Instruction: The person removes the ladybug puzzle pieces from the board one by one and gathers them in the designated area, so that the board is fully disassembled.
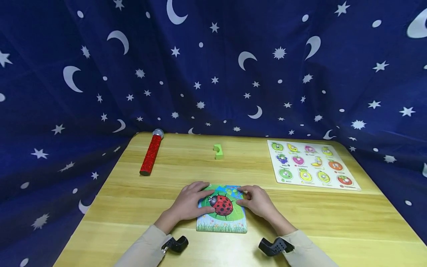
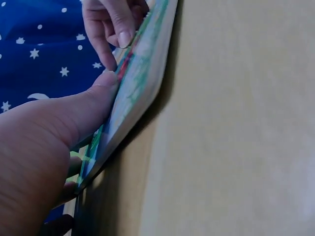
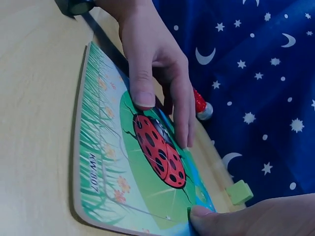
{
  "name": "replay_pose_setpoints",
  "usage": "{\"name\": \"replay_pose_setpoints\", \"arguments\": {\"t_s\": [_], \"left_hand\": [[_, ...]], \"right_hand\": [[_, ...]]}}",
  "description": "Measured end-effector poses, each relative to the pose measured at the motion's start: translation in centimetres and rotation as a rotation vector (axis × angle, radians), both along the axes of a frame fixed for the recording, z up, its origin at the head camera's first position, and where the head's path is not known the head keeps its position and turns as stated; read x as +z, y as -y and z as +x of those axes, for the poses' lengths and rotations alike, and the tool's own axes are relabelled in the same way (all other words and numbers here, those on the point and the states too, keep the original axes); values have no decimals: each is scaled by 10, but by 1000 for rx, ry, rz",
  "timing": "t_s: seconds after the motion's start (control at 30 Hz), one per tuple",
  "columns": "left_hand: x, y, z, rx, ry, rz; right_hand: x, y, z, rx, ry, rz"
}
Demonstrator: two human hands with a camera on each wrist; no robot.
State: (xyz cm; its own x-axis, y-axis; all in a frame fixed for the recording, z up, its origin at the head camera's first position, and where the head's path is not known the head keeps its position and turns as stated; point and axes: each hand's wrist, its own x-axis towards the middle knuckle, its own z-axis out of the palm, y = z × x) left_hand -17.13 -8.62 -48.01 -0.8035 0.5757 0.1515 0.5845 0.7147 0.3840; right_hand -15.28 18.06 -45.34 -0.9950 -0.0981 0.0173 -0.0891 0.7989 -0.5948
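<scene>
Starry curtain, wooden table under puzzle

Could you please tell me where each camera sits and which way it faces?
Head: on the head, facing forward and down at the table; left hand and right hand show.
Left: on the left wrist, looking along the puzzle; both hands show.
Right: on the right wrist, looking across the puzzle; both hands show.
Head and right views share the green block.
</scene>
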Motion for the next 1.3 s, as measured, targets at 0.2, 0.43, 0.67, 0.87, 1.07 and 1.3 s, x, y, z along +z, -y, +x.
{"name": "replay_pose_setpoints", "arguments": {"t_s": [0.2,0.43,0.67,0.87,1.07,1.3], "left_hand": [[0,0,1,-19,-32,-34],[-2,2,1,-11,-35,-47],[0,2,1,-15,-29,-35],[0,3,1,-15,-38,-35],[1,3,1,-13,-37,-33],[3,1,2,-8,5,-5]], "right_hand": [[1,-2,-1,6,-32,26],[2,-2,-3,23,-38,25],[5,-3,-6,31,-29,36],[6,-2,-9,38,-18,38],[7,-3,-12,43,-5,36],[9,-2,-12,54,-11,49]]}}
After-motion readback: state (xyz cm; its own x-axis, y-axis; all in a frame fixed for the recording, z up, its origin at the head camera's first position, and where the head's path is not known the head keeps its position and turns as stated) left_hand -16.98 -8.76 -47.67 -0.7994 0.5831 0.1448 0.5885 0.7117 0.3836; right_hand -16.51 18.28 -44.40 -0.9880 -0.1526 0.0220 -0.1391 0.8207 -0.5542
